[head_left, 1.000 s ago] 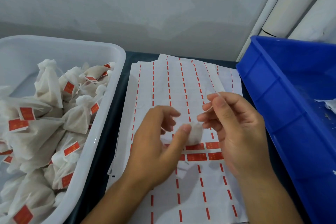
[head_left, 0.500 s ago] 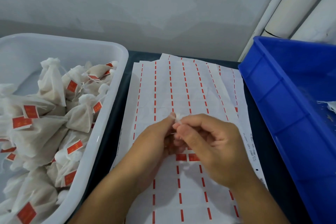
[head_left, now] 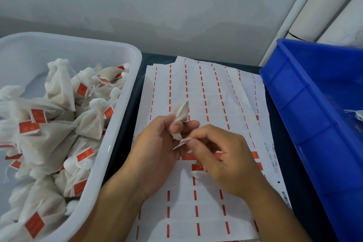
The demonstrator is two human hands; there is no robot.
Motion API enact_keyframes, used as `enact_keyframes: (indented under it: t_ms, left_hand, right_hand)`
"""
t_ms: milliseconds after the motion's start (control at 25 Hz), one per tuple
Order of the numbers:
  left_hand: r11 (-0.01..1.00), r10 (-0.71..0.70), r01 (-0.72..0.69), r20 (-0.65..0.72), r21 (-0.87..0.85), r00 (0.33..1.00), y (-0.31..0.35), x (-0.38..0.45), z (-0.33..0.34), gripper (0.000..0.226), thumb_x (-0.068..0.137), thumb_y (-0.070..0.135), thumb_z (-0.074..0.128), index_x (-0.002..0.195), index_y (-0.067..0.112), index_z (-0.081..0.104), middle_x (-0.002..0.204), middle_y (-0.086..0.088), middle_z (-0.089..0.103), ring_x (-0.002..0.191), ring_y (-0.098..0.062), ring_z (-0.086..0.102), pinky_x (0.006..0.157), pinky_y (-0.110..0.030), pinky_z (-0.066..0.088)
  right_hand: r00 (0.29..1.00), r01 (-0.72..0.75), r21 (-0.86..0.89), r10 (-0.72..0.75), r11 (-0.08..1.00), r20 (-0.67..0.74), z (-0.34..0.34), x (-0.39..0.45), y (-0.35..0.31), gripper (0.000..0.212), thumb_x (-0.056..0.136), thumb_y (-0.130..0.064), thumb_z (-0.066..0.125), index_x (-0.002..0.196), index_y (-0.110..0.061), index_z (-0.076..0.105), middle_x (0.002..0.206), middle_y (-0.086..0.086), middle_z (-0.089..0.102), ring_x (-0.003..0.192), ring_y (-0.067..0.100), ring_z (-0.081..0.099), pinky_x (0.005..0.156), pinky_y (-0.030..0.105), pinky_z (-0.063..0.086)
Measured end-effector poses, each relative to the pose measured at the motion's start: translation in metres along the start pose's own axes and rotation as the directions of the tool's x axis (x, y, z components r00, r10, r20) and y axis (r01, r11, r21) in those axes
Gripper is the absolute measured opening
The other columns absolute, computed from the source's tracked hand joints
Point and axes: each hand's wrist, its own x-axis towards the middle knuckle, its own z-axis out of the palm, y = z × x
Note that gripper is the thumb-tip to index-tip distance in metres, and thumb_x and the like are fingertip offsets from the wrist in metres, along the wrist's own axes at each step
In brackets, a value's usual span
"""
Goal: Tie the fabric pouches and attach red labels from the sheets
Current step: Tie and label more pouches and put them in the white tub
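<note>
A small white fabric pouch [head_left: 181,113] sticks up from my left hand [head_left: 157,149], which grips it by the neck between thumb and fingers. Just right of it, my right hand [head_left: 222,155] pinches a small label [head_left: 181,142] at the pouch's string, fingers curled. Both hands hover over the label sheets [head_left: 206,92], white paper with red dashed columns. A few whole red labels [head_left: 188,156] show on the sheet under my hands.
A white tub [head_left: 110,149] on the left holds several tied pouches with red labels. A blue bin [head_left: 306,104] stands on the right with a bit of white fabric [head_left: 357,114] inside. A grey wall runs behind the dark table.
The hands came together from apart, then the pouch turned so its body now points up out of my left hand. My right hand now pinches the label at the string.
</note>
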Motion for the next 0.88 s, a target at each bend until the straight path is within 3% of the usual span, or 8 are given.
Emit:
enact_keyframes:
  t_ms: [120, 200, 280, 360, 440, 640, 760, 880]
  left_hand:
    - [0.987, 0.041, -0.036, -0.029, 0.154, 0.999, -0.005, 0.002, -0.005, 0.046, 0.105, 0.032, 0.035, 0.094, 0.003, 0.07, 0.104, -0.004, 0.079, 0.102, -0.018, 0.074, 0.092, -0.039, 0.053]
    - [0.903, 0.037, 0.005, -0.091, 0.429, 0.995, -0.009, 0.002, -0.006, 0.055, 0.107, 0.039, 0.035, 0.07, 0.015, 0.068, 0.1, 0.008, 0.079, 0.098, -0.013, 0.074, 0.092, -0.038, 0.053]
    - [0.712, 0.047, 0.064, -0.138, 0.7, 0.989, -0.009, -0.001, -0.004, 0.059, 0.106, 0.053, 0.034, 0.063, 0.035, 0.07, 0.084, 0.025, 0.075, 0.082, 0.0, 0.073, 0.082, -0.03, 0.054]
    - [0.569, 0.09, -0.001, -0.061, 0.823, 0.994, -0.007, -0.006, -0.001, 0.045, 0.097, 0.067, 0.034, 0.084, 0.045, 0.071, 0.088, 0.033, 0.069, 0.084, 0.013, 0.066, 0.071, -0.021, 0.051]
    - [0.457, 0.124, -0.111, 0.061, 0.883, 0.99, -0.01, -0.008, -0.003, 0.037, 0.095, 0.064, 0.04, 0.091, 0.04, 0.067, 0.096, 0.026, 0.068, 0.089, 0.01, 0.065, 0.061, -0.016, 0.051]
    - [0.203, 0.139, -0.294, 0.269, 0.934, 0.953, -0.011, -0.005, 0.0, 0.038, 0.1, 0.055, 0.048, 0.083, 0.026, 0.067, 0.084, 0.005, 0.063, 0.076, -0.016, 0.062, 0.067, -0.039, 0.057]
    - [0.191, 0.097, -0.398, 0.386, 0.897, 0.917, -0.013, -0.007, 0.002, 0.051, 0.105, 0.051, 0.03, 0.097, 0.021, 0.07, 0.098, 0.005, 0.067, 0.094, -0.016, 0.063, 0.084, -0.041, 0.054]
    - [0.294, 0.094, -0.441, 0.434, 0.848, 0.896, -0.014, -0.009, 0.003, 0.046, 0.109, 0.038, 0.027, 0.109, 0.024, 0.071, 0.112, 0.007, 0.069, 0.109, -0.015, 0.063, 0.093, -0.037, 0.052]
  right_hand:
    - [0.993, -0.113, 0.14, 0.117, 0.984, -0.026, -0.006, 0.001, -0.002, 0.007, 0.104, -0.037, 0.057, 0.099, -0.034, 0.062, 0.08, -0.008, 0.069, 0.072, 0.019, 0.07, 0.061, 0.032, 0.061]
    - [0.981, -0.172, 0.279, 0.189, 0.945, -0.037, -0.009, 0.003, -0.004, 0.01, 0.102, -0.038, 0.057, 0.097, -0.031, 0.062, 0.077, -0.004, 0.068, 0.069, 0.019, 0.07, 0.062, 0.027, 0.06]
    - [0.971, -0.189, 0.347, 0.227, 0.919, -0.071, -0.012, 0.005, -0.003, 0.013, 0.1, -0.037, 0.056, 0.098, -0.027, 0.063, 0.08, -0.001, 0.07, 0.067, 0.02, 0.071, 0.063, 0.025, 0.059]
    - [0.973, -0.148, 0.294, 0.192, 0.944, -0.127, -0.016, 0.004, -0.003, 0.013, 0.103, -0.036, 0.058, 0.099, -0.026, 0.065, 0.086, -0.003, 0.072, 0.074, 0.019, 0.073, 0.065, 0.025, 0.059]
    - [0.979, -0.061, 0.121, 0.083, 0.991, -0.188, -0.018, 0.003, -0.002, 0.011, 0.102, -0.038, 0.059, 0.099, -0.029, 0.065, 0.093, -0.013, 0.071, 0.089, 0.015, 0.071, 0.071, 0.021, 0.057]
    - [0.986, 0.076, -0.103, -0.09, 0.992, -0.143, -0.018, 0.003, -0.002, 0.005, 0.097, -0.039, 0.063, 0.1, -0.039, 0.067, 0.129, -0.017, 0.06, 0.132, 0.017, 0.054, 0.106, 0.021, 0.044]
    - [0.992, 0.103, -0.049, -0.106, 0.994, -0.073, -0.016, 0.001, -0.001, 0.009, 0.097, -0.038, 0.063, 0.101, -0.037, 0.071, 0.139, -0.017, 0.058, 0.144, 0.017, 0.045, 0.116, 0.022, 0.035]
    - [0.998, 0.048, 0.072, -0.045, 0.996, -0.046, -0.016, 0.001, 0.0, 0.014, 0.099, -0.035, 0.062, 0.103, -0.028, 0.073, 0.124, -0.015, 0.069, 0.129, 0.012, 0.06, 0.105, 0.024, 0.048]
